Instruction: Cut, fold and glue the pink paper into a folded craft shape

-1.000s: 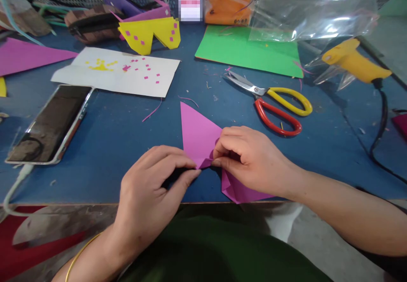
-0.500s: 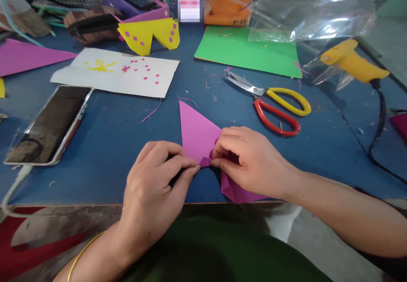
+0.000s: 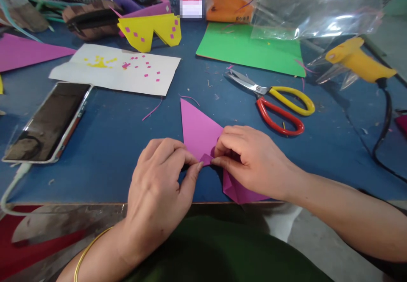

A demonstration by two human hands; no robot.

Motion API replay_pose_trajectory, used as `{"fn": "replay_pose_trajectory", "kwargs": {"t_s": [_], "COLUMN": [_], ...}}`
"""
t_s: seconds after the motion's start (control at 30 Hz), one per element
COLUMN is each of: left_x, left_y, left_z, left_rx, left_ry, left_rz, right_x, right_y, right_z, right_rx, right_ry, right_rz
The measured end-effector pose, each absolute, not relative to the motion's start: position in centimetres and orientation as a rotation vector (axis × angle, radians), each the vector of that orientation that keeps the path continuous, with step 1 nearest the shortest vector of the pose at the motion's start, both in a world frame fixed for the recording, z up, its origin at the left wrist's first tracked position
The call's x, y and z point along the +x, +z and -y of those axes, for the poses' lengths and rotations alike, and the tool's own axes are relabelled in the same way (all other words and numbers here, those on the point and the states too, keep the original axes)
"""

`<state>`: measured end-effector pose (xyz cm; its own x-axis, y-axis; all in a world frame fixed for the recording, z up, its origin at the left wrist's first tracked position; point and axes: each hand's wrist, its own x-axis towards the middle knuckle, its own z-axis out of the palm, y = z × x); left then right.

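A purple sheet of craft paper (image 3: 199,129) lies near the table's front edge, its pointed corner facing away from me. At its near edge a small flap is folded over. My left hand (image 3: 163,180) pinches the left side of that fold between thumb and fingers. On the fold's right side, my right hand (image 3: 251,159) is closed, thumb and fingertips pressed on the paper. Beneath my right hand a second, creased purple piece (image 3: 240,188) shows; whether it joins the sheet is hidden.
Scissors (image 3: 260,90) lie behind my right hand, a glue gun (image 3: 359,59) farther right. A phone (image 3: 47,123) with a cable is at left. Behind are a white paper with small cut pieces (image 3: 117,78), a yellow paper shape (image 3: 138,29) and a green sheet (image 3: 251,48).
My left hand has shifted slightly right, its thumb still at the fold. My right hand keeps its grip on the paper. The whole view has moved a little.
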<state>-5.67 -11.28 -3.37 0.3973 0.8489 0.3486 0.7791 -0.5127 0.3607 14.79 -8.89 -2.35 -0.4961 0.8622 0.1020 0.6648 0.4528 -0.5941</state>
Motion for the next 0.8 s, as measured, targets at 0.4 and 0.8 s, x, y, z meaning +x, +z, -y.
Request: {"fn": "replay_pose_trajectory", "kwargs": {"t_s": [0.4, 0.8], "left_x": [-7.4, -6.8], "left_y": [-2.9, -3.8], "left_z": [13.1, 12.6], "left_rx": [2.661, 3.04], "left_ry": [1.065, 0.862], "left_rz": [-1.349, -1.094], "right_x": [14.6, 14.6], "right_y": [-2.2, -2.3], "right_z": [8.6, 8.7], "right_rx": [-1.29, -1.266], "right_ry": [0.718, 0.687], "right_rz": [2.304, 2.306]}}
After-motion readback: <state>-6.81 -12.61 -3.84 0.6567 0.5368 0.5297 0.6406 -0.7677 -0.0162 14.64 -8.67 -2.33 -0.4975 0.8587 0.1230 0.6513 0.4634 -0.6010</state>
